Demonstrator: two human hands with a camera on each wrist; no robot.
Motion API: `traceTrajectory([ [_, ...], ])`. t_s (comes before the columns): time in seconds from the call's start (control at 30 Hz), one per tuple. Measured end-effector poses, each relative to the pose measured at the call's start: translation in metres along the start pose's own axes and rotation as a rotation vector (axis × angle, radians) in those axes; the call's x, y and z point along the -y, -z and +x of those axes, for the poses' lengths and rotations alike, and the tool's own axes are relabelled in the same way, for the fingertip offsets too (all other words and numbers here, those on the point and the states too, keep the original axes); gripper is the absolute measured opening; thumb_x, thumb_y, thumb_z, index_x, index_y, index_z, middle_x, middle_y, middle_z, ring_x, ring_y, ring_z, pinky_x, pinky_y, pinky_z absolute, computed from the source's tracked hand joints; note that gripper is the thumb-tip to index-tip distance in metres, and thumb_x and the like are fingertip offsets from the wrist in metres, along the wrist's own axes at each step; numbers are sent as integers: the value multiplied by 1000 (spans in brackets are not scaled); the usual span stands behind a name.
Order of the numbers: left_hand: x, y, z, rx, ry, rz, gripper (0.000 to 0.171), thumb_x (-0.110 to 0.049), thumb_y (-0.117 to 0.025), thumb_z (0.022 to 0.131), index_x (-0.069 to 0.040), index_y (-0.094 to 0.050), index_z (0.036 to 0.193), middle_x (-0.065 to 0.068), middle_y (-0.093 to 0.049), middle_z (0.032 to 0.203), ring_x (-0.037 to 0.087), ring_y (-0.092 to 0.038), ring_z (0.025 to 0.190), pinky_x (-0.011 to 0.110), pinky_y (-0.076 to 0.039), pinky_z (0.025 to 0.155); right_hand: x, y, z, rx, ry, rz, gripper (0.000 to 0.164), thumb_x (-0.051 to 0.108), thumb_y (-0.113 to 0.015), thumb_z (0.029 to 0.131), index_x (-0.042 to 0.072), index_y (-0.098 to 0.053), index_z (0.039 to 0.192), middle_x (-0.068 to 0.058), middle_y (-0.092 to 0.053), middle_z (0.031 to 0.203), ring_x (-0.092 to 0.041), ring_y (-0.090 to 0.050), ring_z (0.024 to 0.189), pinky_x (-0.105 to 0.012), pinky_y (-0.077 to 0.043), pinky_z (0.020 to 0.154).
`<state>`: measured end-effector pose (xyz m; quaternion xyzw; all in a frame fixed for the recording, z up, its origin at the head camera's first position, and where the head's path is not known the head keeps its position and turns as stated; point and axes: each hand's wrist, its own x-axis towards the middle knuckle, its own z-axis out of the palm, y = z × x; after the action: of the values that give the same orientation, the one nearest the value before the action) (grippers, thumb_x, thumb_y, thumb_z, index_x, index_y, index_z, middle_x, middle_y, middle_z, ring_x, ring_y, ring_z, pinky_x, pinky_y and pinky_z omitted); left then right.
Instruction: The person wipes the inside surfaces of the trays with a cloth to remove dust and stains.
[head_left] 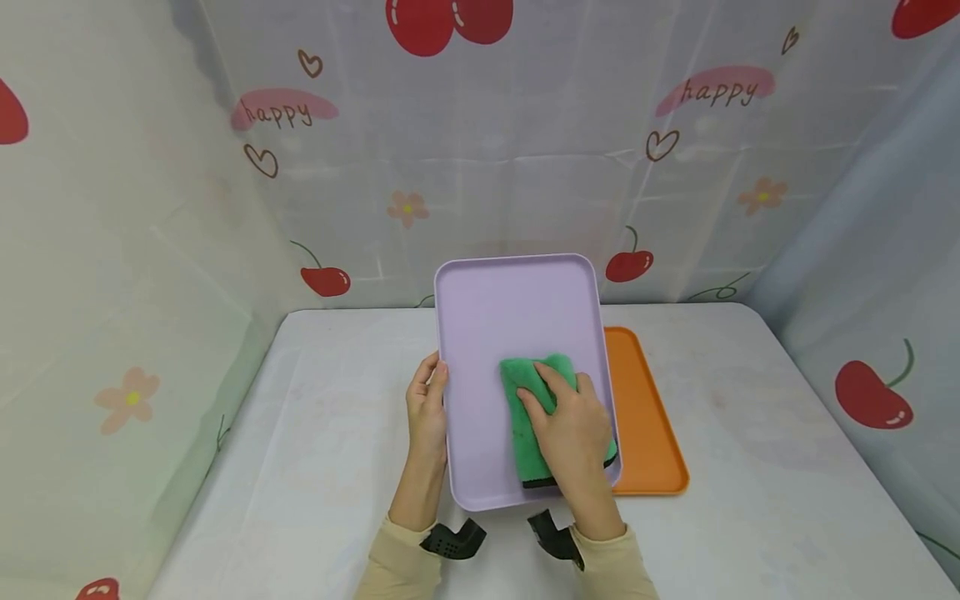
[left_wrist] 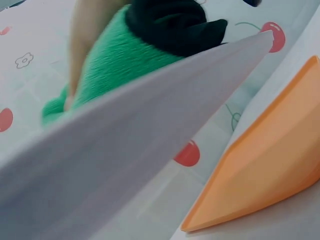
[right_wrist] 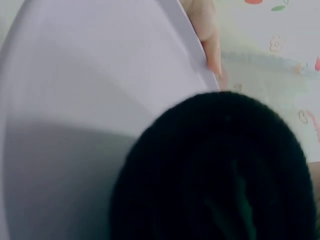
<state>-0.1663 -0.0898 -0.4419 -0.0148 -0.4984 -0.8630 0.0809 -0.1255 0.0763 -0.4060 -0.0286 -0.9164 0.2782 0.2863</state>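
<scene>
A light purple tray [head_left: 517,317] is held up off the table, its inner face toward the head camera. My left hand [head_left: 427,412] grips its left edge, thumb on the rim and fingers going behind. In my right hand [head_left: 573,425] is a folded green cloth [head_left: 528,454] with a black edge, pinched between thumb and fingers and lying against the tray's lower right part. The left wrist view shows the tray's rim [left_wrist: 135,110] side-on with the green cloth [left_wrist: 115,60] above it. Close up in the right wrist view, the cloth's dark edge [right_wrist: 210,130] covers much of the tray [right_wrist: 90,75].
An orange tray [head_left: 645,417] lies flat on the white table [head_left: 337,417], partly hidden behind the purple one. A printed curtain [head_left: 525,192] with cherries, hearts and flowers stands behind the table and along both sides. Black wrist mounts [head_left: 453,542] sit at both sleeves.
</scene>
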Motion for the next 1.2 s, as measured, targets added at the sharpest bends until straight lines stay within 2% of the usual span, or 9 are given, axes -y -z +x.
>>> traceTrajectory([
  [0.23,-2,1,0,-18,-16,-19,22,-23,-52,102,-11,-62,117,-5,-72,91,9,-69,74,23,-57,63,-26,15,9,91,-226,-36,45,38,-75,85,18,-68,124,-21,-62,96,-36,-58,69,-41,-43,51],
  [0.37,-1,0,0,-19,-10,-31,22,-24,-52,102,-11,-62,116,-5,-72,90,9,-69,74,23,-57,63,-34,18,11,124,-272,-37,45,38,-73,87,18,-66,127,-22,-62,99,-37,-58,73,-42,-43,55],
  [0.73,0,-2,0,-5,-17,-18,23,-24,-52,102,-10,-62,118,-5,-73,92,9,-70,75,23,-57,63,-35,13,6,70,-259,-33,44,38,-74,86,15,-68,123,-20,-62,88,-33,-55,66,-37,-39,51],
  [0.97,2,-3,0,-14,-11,-23,22,-24,-53,102,-11,-63,117,-5,-73,90,9,-70,74,24,-58,63,-30,6,0,28,-185,-58,45,38,-76,83,12,-70,119,-22,-64,85,-33,-55,63,-36,-38,47],
  [1.2,3,-3,0,-20,-13,-29,20,-23,-53,102,-13,-63,115,-5,-73,91,9,-70,75,24,-58,64,-12,-2,-6,21,-96,-53,44,38,-78,81,13,-71,116,-21,-65,83,-31,-53,55,-35,-36,45],
])
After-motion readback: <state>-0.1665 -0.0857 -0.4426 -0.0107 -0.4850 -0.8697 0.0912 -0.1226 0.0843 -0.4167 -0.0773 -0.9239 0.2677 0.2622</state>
